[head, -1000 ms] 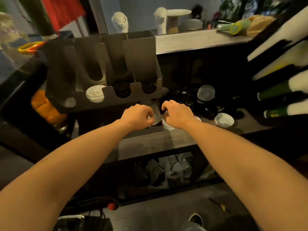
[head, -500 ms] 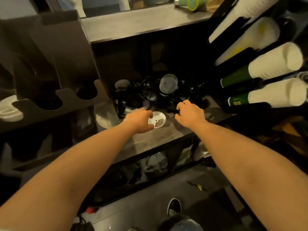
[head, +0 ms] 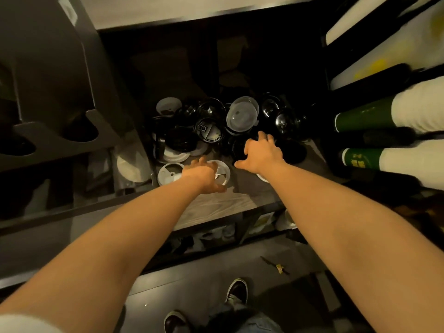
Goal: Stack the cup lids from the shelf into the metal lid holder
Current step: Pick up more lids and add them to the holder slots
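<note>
Cup lids (head: 209, 133) lie in a loose heap at the back of the shelf (head: 216, 205), mostly black, with a clear lid (head: 242, 115) propped among them and a few white ones flat near the front edge. The left hand (head: 203, 173) is spread wide over one white lid (head: 223, 175), fingers loose and not visibly closed round it. The right hand (head: 262, 153) is also splayed, reaching over the black lids and holding nothing that shows. The main risk, as I judge it, is the heap itself: the lids overlap and lean at odd angles, so pulling one out could drag its neighbours along or tip them off the shelf lip to the floor. Thin flat lids are also hard to get under on a flat board, and a hasty pinch could skid the white one forward. Black lids in deep shadow are easy to misjudge. The metal lid holder (head: 72, 97) stands to the left, well apart from the heap, its slots facing out, so each lid needs a carry across. Sleeved paper cup stacks (head: 374, 114) jut in from the right, close to the right arm's path, and another white lid (head: 168, 174) lies just beside the left hand.
</note>
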Tool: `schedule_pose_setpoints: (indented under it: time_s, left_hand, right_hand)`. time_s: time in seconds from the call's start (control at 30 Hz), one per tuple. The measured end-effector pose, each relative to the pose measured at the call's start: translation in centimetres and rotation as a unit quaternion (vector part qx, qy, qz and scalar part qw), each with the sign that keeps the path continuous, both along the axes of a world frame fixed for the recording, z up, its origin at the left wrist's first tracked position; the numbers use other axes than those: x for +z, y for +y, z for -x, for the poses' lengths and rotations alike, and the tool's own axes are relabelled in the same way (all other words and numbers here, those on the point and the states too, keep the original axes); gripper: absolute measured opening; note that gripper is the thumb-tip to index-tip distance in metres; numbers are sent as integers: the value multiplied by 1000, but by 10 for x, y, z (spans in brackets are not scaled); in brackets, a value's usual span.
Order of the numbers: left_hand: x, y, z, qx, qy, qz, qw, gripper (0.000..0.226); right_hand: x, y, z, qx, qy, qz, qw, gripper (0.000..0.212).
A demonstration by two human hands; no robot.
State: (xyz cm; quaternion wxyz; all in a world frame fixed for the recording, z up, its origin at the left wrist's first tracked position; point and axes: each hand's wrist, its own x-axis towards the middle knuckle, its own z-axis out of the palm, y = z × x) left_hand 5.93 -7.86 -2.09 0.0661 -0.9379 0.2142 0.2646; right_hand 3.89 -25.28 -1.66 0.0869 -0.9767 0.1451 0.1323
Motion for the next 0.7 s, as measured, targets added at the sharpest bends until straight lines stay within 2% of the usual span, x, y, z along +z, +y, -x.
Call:
schedule_pose_setpoints:
  time_s: [0.13,0.3,0.37,0.57,0.63,0.7]
  left_hand:
    - [-7,-5,-5,11,8,6,1000,85]
    - [-11,-6,-5,3,-5,18,1000,77]
    - [-11,-5,-4,3,-11,28,1000,79]
    - [0,5,-3,-2,-43,103,994,88]
    - [10,9,-3,1,-62,128,990,95]
    - [22,16,-1,-4,-73,139,988,99]
  right_hand:
    - [-7,0,-10,7,30,-19,999,61]
    - [-13,5,-12,-6,12,-41,999,55]
    - [-12,6,-12,-15,-5,-49,999,59]
    - [-2,9,-3,-41,-69,-65,995,91]
    - [5,13,3,-57,-86,-94,990,92]
    - [14,22,8,-69,-105,-149,981,82]
